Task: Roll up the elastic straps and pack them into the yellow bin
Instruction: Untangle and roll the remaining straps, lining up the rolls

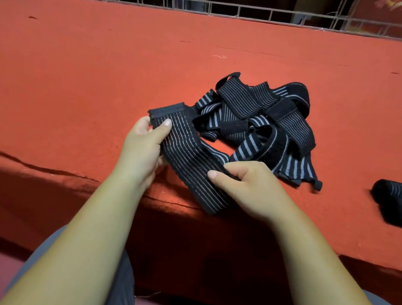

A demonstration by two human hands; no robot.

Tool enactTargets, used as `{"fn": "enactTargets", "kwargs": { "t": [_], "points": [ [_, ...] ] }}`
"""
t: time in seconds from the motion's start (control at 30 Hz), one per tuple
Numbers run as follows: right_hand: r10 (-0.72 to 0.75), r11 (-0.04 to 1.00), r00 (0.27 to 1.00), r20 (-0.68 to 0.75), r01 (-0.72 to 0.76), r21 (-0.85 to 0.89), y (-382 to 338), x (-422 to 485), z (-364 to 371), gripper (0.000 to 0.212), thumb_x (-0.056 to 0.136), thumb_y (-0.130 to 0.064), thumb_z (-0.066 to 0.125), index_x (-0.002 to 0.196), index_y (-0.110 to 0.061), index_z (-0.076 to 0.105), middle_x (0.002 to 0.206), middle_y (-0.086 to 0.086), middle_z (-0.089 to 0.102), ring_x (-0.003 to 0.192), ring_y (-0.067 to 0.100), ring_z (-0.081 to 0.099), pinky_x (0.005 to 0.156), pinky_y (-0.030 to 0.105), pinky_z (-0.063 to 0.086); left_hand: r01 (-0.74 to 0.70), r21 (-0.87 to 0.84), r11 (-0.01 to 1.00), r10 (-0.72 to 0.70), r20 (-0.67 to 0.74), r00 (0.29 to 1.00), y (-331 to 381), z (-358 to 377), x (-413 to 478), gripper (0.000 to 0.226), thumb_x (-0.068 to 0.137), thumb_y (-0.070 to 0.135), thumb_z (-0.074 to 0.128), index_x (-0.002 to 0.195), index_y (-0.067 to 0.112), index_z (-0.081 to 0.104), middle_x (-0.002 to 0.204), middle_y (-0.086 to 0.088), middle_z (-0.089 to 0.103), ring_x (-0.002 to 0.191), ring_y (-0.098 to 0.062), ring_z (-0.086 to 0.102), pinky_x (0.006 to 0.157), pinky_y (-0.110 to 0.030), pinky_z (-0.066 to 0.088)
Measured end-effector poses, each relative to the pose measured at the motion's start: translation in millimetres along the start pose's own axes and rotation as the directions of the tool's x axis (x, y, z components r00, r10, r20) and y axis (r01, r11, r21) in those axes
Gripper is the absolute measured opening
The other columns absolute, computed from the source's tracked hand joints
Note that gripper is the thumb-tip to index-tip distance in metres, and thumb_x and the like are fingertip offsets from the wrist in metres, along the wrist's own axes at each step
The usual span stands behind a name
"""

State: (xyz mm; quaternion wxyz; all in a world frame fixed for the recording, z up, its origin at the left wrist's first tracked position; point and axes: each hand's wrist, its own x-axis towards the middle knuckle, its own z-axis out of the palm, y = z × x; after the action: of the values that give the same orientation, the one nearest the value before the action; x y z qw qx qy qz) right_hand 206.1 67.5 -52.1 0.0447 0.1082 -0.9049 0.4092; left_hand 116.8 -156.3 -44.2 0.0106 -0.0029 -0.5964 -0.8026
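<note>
- Black ribbed elastic strap with thin grey stripes (187, 155): judged light, soft and stretchy, so it is likely to spring loose unless kept taut. Best hold is probably the stiffer fastener end, at the strap's 11 o'clock.
- Left hand (142, 150) pinches that end, thumb on top, fingers beneath.
- Right hand (249, 183) pinches the strap's 4 o'clock edge, thumb on top.
- Strap spans both hands over the red cloth-covered table (79, 61).
- Tangled heap of matching straps (261, 124) lies just beside it at 1 o'clock, and two rolled black straps (401, 202) lie well apart at 3 o'clock.
- Yellow bin not in view.
</note>
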Motion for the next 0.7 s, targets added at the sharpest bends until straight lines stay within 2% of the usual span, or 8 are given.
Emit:
{"fn": "enactTargets", "kwargs": {
  "t": [0.1,0.13,0.2,0.33,0.4,0.5,0.6,0.7],
  "points": [
    [0.134,0.919,0.958,0.255,-0.216,0.329,-7,-5,-8,0.066,0.096,-0.059,0.074,0.081,0.002,0.054,0.070,0.009,0.045,0.060,0.022,0.038,0.051,0.045,0.033,0.004,0.019,1.000,-0.005,0.025,1.000,-5,5,1,0.017,0.109,0.022,0.064,0.123,0.015,0.070,0.115,-0.009,0.081,0.095,-0.025,0.078,0.083,-0.048,0.064],
    [0.152,0.887,0.930,0.334,-0.278,0.368,-9,-9,-13,0.056,0.100,-0.054,0.072,0.080,-0.003,0.058,0.065,0.009,0.045,0.050,0.019,0.036,0.043,0.036,0.030,0.007,0.033,0.999,-0.008,0.038,0.999,-7,7,1,0.018,0.108,0.023,0.065,0.122,0.014,0.072,0.116,-0.011,0.081,0.098,-0.028,0.078,0.089,-0.051,0.063],
    [0.150,0.868,0.851,0.502,-0.357,0.345,-12,-18,-25,0.040,0.107,-0.040,0.064,0.076,-0.015,0.063,0.056,0.008,0.044,0.034,0.013,0.029,0.036,0.020,0.019,0.011,0.068,0.998,-0.016,0.067,0.998,-10,14,-1,0.020,0.108,0.024,0.065,0.122,0.012,0.073,0.113,-0.013,0.082,0.097,-0.028,0.078,0.090,-0.052,0.062],
    [0.161,0.841,0.706,0.689,-0.464,0.279,-6,-33,-39,0.026,0.110,-0.029,0.057,0.095,-0.017,0.074,0.070,0.012,0.064,0.026,0.009,0.031,0.032,0.015,0.015,0.013,0.119,0.993,-0.029,0.136,0.990,-16,30,-9,0.020,0.109,0.025,0.064,0.120,0.011,0.074,0.109,-0.013,0.082,0.095,-0.028,0.079,0.085,-0.046,0.061],
    [0.183,0.830,0.734,0.654,-0.472,0.298,-4,-37,-43,0.024,0.110,-0.030,0.057,0.096,-0.017,0.072,0.072,0.009,0.066,0.028,0.009,0.031,0.033,0.015,0.015,0.014,0.129,0.992,-0.035,0.162,0.986,-19,39,-14,0.020,0.110,0.024,0.063,0.119,0.011,0.075,0.111,-0.013,0.082,0.100,-0.031,0.080,0.090,-0.050,0.063],
    [0.237,0.868,0.855,0.462,-0.400,0.295,-1,-39,-47,0.043,0.109,-0.044,0.057,0.072,-0.026,0.069,0.066,-0.007,0.066,0.038,0.014,0.030,0.039,0.021,0.016,0.014,0.135,0.991,-0.042,0.209,0.977,-23,54,-23,0.020,0.110,0.021,0.062,0.119,0.010,0.075,0.112,-0.011,0.083,0.103,-0.030,0.080,0.094,-0.049,0.061],
    [0.269,0.844,0.919,0.287,-0.369,0.390,5,-38,-46,0.047,0.105,-0.061,0.059,0.087,-0.020,0.074,0.077,0.003,0.071,0.050,0.017,0.035,0.050,0.030,0.021,0.011,0.144,0.990,-0.046,0.244,0.969,-27,71,-34,0.020,0.109,0.021,0.062,0.117,0.009,0.075,0.111,-0.011,0.083,0.104,-0.030,0.080,0.097,-0.050,0.062],
    [0.360,0.763,0.929,0.086,-0.346,0.546,11,-36,-49,0.040,0.103,-0.063,0.062,0.095,-0.024,0.068,0.069,-0.005,0.052,0.054,0.011,0.034,0.051,0.030,0.020,-0.019,0.162,0.987,-0.022,0.247,0.969,-31,89,-44,0.018,0.107,0.022,0.065,0.112,0.009,0.078,0.107,-0.012,0.083,0.100,-0.029,0.079,0.095,-0.050,0.061]
  ]
}}
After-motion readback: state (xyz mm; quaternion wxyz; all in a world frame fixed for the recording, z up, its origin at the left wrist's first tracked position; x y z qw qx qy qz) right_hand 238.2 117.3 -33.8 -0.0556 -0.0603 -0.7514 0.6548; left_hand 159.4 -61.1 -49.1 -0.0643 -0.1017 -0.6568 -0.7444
